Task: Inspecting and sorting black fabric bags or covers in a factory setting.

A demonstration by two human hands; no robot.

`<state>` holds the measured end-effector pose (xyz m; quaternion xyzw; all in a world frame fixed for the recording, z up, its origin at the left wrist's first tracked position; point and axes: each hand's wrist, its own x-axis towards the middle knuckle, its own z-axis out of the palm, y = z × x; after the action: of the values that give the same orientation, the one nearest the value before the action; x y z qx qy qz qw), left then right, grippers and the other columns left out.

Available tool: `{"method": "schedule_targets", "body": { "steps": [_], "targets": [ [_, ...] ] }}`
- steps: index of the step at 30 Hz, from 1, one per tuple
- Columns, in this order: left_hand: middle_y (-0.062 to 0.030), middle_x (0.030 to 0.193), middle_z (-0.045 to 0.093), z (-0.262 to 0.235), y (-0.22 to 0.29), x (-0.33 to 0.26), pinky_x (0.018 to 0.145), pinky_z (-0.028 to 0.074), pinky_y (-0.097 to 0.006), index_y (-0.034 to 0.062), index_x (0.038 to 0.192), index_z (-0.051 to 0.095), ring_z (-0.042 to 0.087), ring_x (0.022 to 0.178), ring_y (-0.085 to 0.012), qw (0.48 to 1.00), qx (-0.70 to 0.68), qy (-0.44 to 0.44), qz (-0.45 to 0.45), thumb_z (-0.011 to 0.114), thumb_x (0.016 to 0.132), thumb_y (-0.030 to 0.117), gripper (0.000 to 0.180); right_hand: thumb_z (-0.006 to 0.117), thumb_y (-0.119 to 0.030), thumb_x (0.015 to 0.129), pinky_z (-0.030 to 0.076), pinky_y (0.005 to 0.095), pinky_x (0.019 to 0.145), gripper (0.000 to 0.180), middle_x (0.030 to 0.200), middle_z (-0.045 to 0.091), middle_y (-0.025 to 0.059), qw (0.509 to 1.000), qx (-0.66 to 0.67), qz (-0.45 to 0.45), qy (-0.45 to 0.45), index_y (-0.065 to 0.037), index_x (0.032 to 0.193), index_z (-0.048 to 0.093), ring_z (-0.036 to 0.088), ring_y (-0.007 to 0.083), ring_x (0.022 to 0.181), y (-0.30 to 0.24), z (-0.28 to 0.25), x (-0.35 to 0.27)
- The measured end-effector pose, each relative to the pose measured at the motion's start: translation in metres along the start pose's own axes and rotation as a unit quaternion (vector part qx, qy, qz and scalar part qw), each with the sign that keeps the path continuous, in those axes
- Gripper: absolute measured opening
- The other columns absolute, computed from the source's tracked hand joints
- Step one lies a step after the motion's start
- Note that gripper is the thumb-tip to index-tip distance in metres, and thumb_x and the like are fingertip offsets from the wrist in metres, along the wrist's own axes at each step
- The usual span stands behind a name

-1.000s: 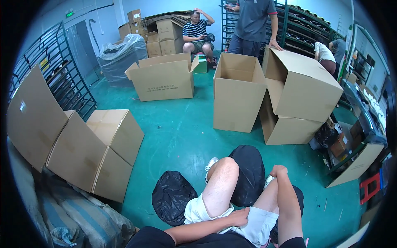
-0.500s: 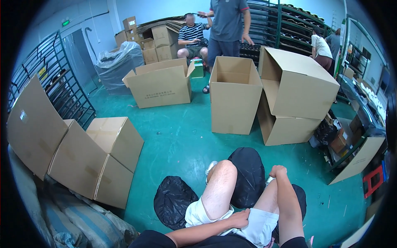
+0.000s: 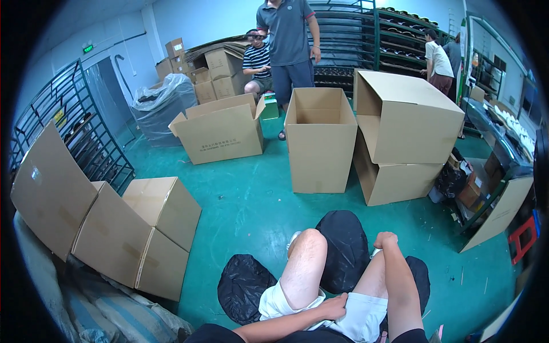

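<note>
I am seated, my bare knees raised and my white shorts in view. My left hand lies on my lap against the shorts, fingers curled and mostly hidden. My right hand is closed in a fist on top of my right knee; the inside of it does not show. A small white thing peeks out beside that knee, too covered to name. Between my legs stands a round black bag-like bundle. Another black plastic bundle sits left of my thigh, and a third is partly behind my right forearm.
Ahead stand an open cardboard box, a wide box and two stacked boxes. More boxes and striped sacks flank my left. A person in grey stands before a seated person. A red stool is far right.
The view has shifted slightly. The standing person has moved left, now partly in front of the seated person, and has raised one arm less. My hands stay where they were.
</note>
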<state>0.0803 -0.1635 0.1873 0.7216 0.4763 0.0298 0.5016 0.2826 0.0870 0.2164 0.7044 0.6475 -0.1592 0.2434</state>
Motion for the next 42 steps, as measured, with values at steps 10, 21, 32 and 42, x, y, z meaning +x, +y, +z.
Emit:
{"method": "schedule_targets", "body": {
  "steps": [10,21,32,42],
  "targets": [
    [-0.0356,0.125,0.050,-0.002,0.000,0.002,0.098,0.040,-0.049,-0.0082,0.118,0.037,0.051,0.117,-0.0459,1.000,0.008,-0.013,-0.010,0.044,0.077,0.010,0.045,0.059,-0.021,0.079,0.051,0.0374,0.092,0.038,0.124,0.064,0.0105,1.000,0.012,0.001,0.008,-0.012,0.115,0.069,0.062,0.0256,0.114,0.002,0.002,0.004],
    [-0.0347,0.126,0.050,-0.006,0.003,0.000,0.099,0.040,-0.048,-0.0081,0.119,0.038,0.051,0.118,-0.0449,0.999,0.005,-0.028,-0.022,0.045,0.077,0.012,0.047,0.056,-0.021,0.080,0.051,0.0368,0.093,0.039,0.124,0.064,0.0107,1.000,0.019,0.001,-0.018,-0.010,0.115,0.068,0.061,0.0248,0.115,0.000,-0.003,-0.002],
    [-0.0356,0.120,0.052,-0.004,0.002,-0.002,0.095,0.042,-0.050,-0.0061,0.111,0.038,0.054,0.113,-0.0468,1.000,0.004,-0.002,-0.003,0.045,0.075,0.010,0.040,0.057,-0.021,0.081,0.052,0.0364,0.091,0.036,0.123,0.065,0.0100,1.000,0.016,0.003,-0.002,-0.011,0.113,0.070,0.062,0.0246,0.114,0.000,0.001,0.002],
    [-0.0354,0.120,0.052,-0.002,-0.001,-0.001,0.095,0.042,-0.050,-0.0070,0.113,0.038,0.054,0.112,-0.0463,1.000,0.014,-0.006,-0.004,0.044,0.076,0.010,0.041,0.058,-0.020,0.080,0.052,0.0364,0.091,0.037,0.123,0.065,0.0100,1.000,0.018,0.003,-0.004,-0.011,0.113,0.069,0.062,0.0244,0.114,0.001,-0.002,-0.004]
  ]
}}
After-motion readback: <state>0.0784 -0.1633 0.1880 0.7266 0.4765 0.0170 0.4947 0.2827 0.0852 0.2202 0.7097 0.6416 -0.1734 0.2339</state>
